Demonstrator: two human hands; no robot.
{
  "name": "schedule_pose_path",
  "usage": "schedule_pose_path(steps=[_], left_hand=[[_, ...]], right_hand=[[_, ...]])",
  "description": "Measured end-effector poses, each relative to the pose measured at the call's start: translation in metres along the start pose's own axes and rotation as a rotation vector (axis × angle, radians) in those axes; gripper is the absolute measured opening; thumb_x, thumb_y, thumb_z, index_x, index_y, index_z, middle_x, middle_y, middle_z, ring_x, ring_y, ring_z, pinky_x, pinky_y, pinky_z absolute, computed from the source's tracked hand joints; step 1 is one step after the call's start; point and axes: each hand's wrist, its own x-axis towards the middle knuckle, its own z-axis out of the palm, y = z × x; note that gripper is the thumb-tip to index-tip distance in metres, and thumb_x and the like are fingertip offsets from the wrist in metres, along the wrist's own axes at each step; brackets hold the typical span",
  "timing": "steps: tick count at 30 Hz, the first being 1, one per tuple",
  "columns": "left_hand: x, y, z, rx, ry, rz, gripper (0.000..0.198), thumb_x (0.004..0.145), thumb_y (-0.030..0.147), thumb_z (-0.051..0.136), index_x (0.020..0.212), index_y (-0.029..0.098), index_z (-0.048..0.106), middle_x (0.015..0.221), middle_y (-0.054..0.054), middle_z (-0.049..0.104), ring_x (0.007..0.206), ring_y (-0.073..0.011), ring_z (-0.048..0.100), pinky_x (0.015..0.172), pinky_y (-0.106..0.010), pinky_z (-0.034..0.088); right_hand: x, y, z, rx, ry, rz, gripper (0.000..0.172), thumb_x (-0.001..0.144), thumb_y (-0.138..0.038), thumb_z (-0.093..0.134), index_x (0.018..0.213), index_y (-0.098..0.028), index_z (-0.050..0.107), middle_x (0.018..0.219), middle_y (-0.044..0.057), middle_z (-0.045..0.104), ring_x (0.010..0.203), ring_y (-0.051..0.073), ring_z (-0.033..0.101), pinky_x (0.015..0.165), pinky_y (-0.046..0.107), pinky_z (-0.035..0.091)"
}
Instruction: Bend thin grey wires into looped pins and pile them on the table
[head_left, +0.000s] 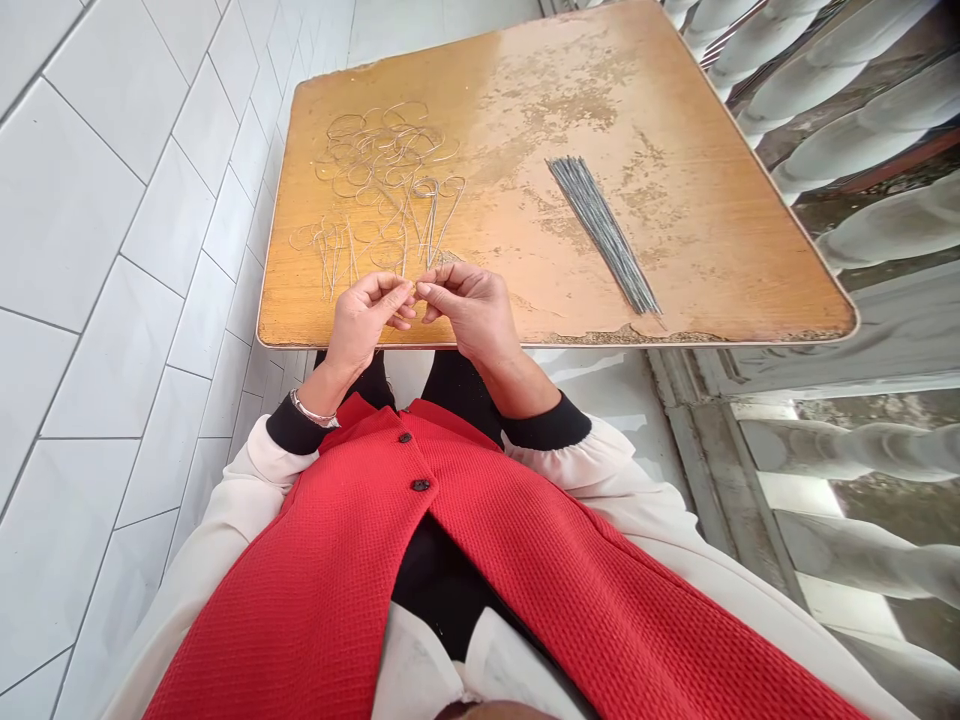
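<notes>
My left hand (365, 315) and my right hand (474, 308) meet above the table's near edge. Both are closed in a pinch, thumb against fingers, with the tips almost touching. Between them they grip a thin metal wire (405, 262), mostly hidden by the fingers. Just beyond the fingertips lie wires with looped ends (430, 215). A loose heap of curled wire rings (386, 150) spreads farther back, and several short looped wires (330, 260) lie to the left. Over to the right rests a bundle of straight grey wires (604, 235), lying at a slant.
The wooden table (720, 200) has a worn, peeling surface and a chipped front edge. A white tiled wall (135, 280) runs along the left. On the right stands a white balustrade (862, 150) with thick balusters.
</notes>
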Motion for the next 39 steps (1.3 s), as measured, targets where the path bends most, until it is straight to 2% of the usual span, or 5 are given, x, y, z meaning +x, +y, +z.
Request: schedule_pose_path(steps=[7, 17, 28, 35, 39], left_hand=[[0.004, -0.005, -0.003, -0.018, 0.001, 0.01, 0.016, 0.084, 0.02, 0.077, 0.076, 0.017, 0.063, 0.066, 0.006, 0.066, 0.058, -0.004, 0.065, 0.053, -0.015, 0.05], [0.007, -0.008, 0.004, -0.153, 0.143, 0.018, 0.021, 0.089, 0.013, 0.071, 0.074, 0.017, 0.057, 0.063, 0.007, 0.066, 0.054, -0.0026, 0.063, 0.058, -0.015, 0.052], [0.0, 0.015, 0.004, -0.162, 0.082, -0.181, 0.023, 0.088, 0.019, 0.074, 0.072, 0.017, 0.058, 0.062, 0.007, 0.062, 0.052, -0.0006, 0.056, 0.051, -0.014, 0.042], [-0.001, 0.012, 0.005, -0.227, 0.037, -0.298, 0.022, 0.09, 0.018, 0.072, 0.072, 0.016, 0.06, 0.061, 0.007, 0.059, 0.052, -0.0006, 0.054, 0.051, -0.015, 0.039], [-0.001, 0.006, 0.005, -0.222, 0.02, -0.289, 0.026, 0.089, 0.02, 0.073, 0.069, 0.016, 0.058, 0.062, 0.006, 0.059, 0.053, -0.0008, 0.053, 0.051, -0.016, 0.036]], right_hand=[[0.0, -0.005, -0.003, -0.025, -0.082, 0.042, 0.035, 0.07, -0.044, 0.088, 0.07, -0.016, 0.067, 0.066, 0.0, 0.065, 0.052, 0.007, 0.054, 0.049, 0.02, 0.046], [-0.005, 0.003, 0.005, -0.04, -0.038, 0.096, 0.025, 0.07, -0.031, 0.085, 0.067, -0.015, 0.066, 0.064, -0.001, 0.063, 0.05, 0.006, 0.051, 0.047, 0.019, 0.042], [-0.005, -0.008, 0.007, 0.049, 0.008, 0.048, 0.028, 0.069, -0.038, 0.087, 0.076, -0.018, 0.069, 0.07, -0.001, 0.066, 0.051, 0.006, 0.056, 0.052, 0.021, 0.051], [-0.007, -0.008, 0.008, 0.076, -0.007, 0.07, 0.027, 0.072, -0.039, 0.086, 0.074, -0.017, 0.07, 0.069, 0.0, 0.067, 0.055, 0.008, 0.059, 0.055, 0.021, 0.052], [-0.008, -0.009, 0.01, 0.11, 0.006, 0.073, 0.027, 0.068, -0.038, 0.089, 0.073, -0.018, 0.072, 0.067, -0.001, 0.067, 0.055, 0.007, 0.058, 0.056, 0.021, 0.052]])
